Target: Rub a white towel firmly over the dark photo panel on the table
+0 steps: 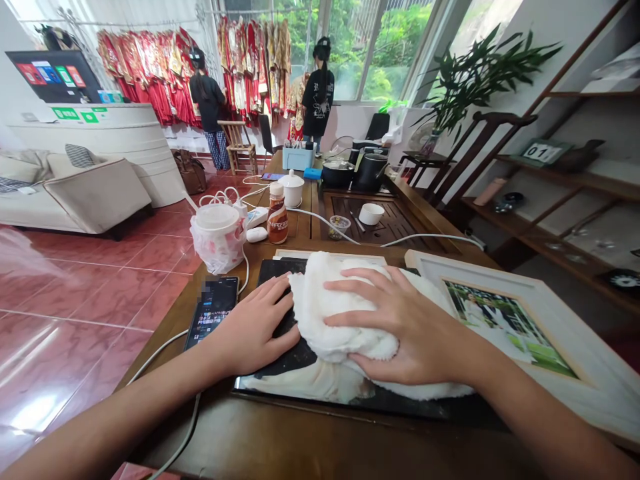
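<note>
A dark, glossy photo panel (310,387) lies flat on the wooden table; a pale gown shows at its near edge. Bunched over its middle is a white towel (330,327), which hides much of the picture. My right hand (395,313) presses down on this towel, fingers spread and curved over it, thumb at the near side. My left hand (265,320) rests flat on the panel's left side, fingers stretched out, with the fingertips beside the towel's edge. To the right lies a white-framed photo (505,313) of two people, partly behind my right forearm.
Left of the panel is a phone (215,310) with a cable. Beyond stand a bagged cup (219,233), a Nescafe bottle (277,217) and a lidded white cup (291,189). A tea tray (395,230) holds a white bowl (371,213). Two people stand by hanging red garments.
</note>
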A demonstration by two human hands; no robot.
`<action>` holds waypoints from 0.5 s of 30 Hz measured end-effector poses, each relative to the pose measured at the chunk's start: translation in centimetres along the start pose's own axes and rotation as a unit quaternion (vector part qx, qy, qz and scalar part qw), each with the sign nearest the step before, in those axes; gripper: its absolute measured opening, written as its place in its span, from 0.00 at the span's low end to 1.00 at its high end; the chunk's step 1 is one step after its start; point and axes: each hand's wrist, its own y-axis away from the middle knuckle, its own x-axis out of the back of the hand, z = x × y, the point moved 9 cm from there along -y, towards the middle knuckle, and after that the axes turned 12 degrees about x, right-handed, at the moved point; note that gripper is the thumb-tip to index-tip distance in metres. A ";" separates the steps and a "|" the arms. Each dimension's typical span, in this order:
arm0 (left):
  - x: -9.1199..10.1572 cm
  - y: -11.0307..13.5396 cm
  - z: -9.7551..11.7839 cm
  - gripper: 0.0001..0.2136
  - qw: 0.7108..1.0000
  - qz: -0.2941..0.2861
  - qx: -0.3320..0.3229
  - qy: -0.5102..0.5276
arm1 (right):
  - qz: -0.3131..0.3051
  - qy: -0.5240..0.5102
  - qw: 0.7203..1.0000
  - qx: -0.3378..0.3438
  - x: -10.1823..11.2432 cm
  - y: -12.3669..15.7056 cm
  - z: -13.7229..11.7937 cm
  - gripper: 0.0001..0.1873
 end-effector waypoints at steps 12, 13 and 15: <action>0.1 0.3 -0.4 0.27 1.000 0.010 0.012 0.008 | 0.001 0.030 0.997 -0.075 0.5 1.0 3.6 0.19; 0.2 0.3 -0.4 0.27 1.000 0.010 0.012 0.006 | -0.003 0.027 0.997 -0.071 0.4 1.0 3.3 0.20; 0.2 0.2 -0.3 0.26 1.000 0.010 0.010 0.005 | -0.009 0.015 0.999 -0.049 0.2 0.7 2.1 0.22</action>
